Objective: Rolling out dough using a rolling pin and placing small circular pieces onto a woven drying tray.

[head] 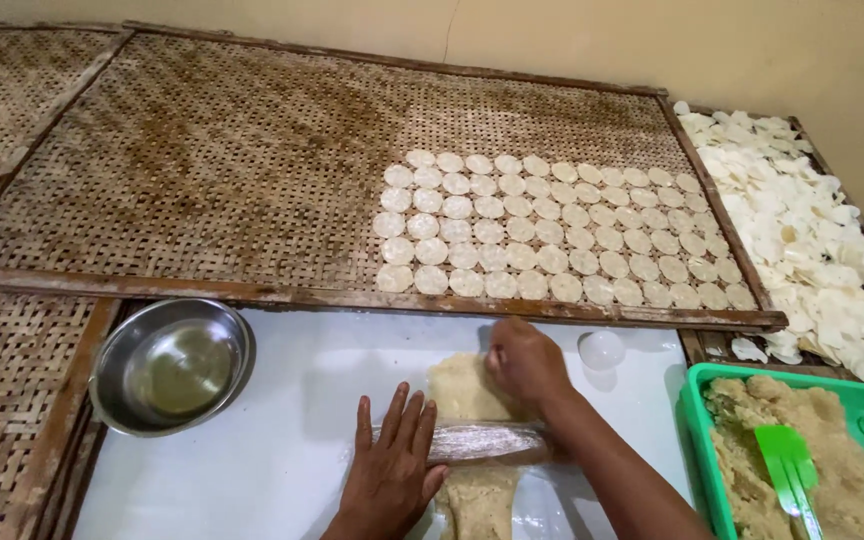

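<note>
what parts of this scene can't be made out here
Head view only:
- rolling pin: its middle and left end hidden under the left hand.
- dough strip: near end cut off by the bottom edge.
- green tub: cut off at the right and bottom edges.
- right hand: fingertips hidden.

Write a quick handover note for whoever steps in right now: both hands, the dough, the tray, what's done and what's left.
Left hand: flat, open on the wooden rolling pin.
Right hand: pressing on the pale dough strip, across which the pin lies, on the white board.
Done: five rows of round dough discs fill the right part of the woven bamboo tray.
Left: tray's left part bare; more dough in the green plastic tub.
</note>
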